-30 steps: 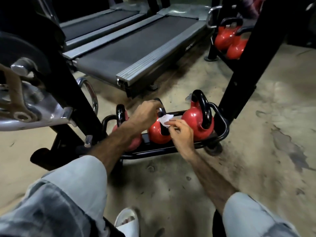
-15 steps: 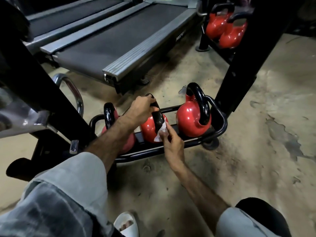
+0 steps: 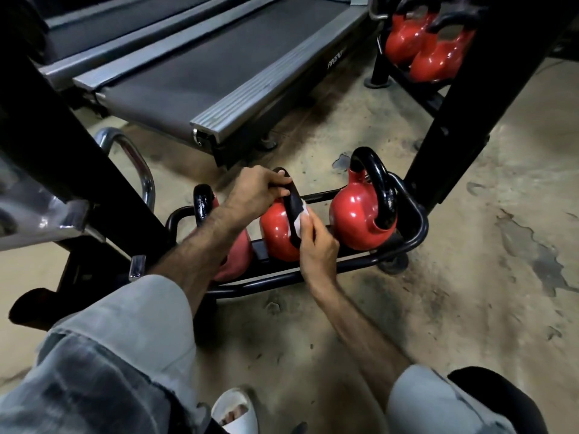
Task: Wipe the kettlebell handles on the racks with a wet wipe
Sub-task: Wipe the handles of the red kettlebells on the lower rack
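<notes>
Three red kettlebells with black handles sit on a low black rack (image 3: 416, 227) on the floor. My left hand (image 3: 257, 191) grips the top of the middle kettlebell (image 3: 275, 233) handle. My right hand (image 3: 316, 245) presses a white wet wipe (image 3: 300, 222) against the near side of that same handle. The right kettlebell (image 3: 357, 217) stands upright and untouched. My left forearm hides most of the left kettlebell (image 3: 205, 200), leaving its handle showing.
Two treadmills (image 3: 219, 73) lie behind the rack. A second rack with red kettlebells (image 3: 429, 51) stands at the far right. Black frame posts (image 3: 454, 145) rise at both ends of the rack. A chrome bar (image 3: 138, 161) curves at the left. My knees and a white sandal (image 3: 235, 408) fill the foreground.
My right hand has gone from holding the wipe beside the handle to rubbing it along the handle's near side. The camera has tilted down and moved closer; my left hand keeps its grip.
</notes>
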`<state>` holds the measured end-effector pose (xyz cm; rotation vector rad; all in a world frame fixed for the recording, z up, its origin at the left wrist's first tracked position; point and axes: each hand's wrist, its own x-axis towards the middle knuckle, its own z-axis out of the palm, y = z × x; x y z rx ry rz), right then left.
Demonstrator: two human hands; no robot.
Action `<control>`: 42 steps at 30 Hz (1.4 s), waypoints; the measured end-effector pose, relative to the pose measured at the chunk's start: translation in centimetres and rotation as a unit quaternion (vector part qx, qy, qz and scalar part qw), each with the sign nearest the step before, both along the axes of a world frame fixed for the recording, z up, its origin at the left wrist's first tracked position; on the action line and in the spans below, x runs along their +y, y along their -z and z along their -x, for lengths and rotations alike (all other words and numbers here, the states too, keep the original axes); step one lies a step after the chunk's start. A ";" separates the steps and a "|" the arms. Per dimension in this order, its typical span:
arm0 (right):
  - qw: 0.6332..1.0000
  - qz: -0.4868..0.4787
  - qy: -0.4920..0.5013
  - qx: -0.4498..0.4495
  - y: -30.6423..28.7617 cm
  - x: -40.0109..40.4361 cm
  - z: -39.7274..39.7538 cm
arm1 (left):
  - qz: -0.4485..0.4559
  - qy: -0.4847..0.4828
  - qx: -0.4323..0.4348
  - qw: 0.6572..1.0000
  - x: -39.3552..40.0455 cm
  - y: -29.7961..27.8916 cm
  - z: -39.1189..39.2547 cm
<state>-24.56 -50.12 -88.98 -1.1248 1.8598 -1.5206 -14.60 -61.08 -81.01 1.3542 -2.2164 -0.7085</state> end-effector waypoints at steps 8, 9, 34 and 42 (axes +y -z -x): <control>0.997 0.069 0.008 0.039 0.4 -0.8 -0.5 | 0.020 0.008 -0.016 1.000 -0.5 0.3 0.2; 0.996 0.073 0.010 0.039 0.0 -1.6 -0.6 | 0.024 0.005 -0.021 0.999 -0.6 0.4 0.2; 0.693 0.275 -0.337 0.575 1.8 -0.4 7.6 | 0.022 0.011 -0.023 0.999 -1.0 0.1 0.0; 0.484 0.167 -0.434 0.742 -4.0 -5.1 6.6 | 0.036 0.023 -0.014 0.999 -1.7 0.1 0.6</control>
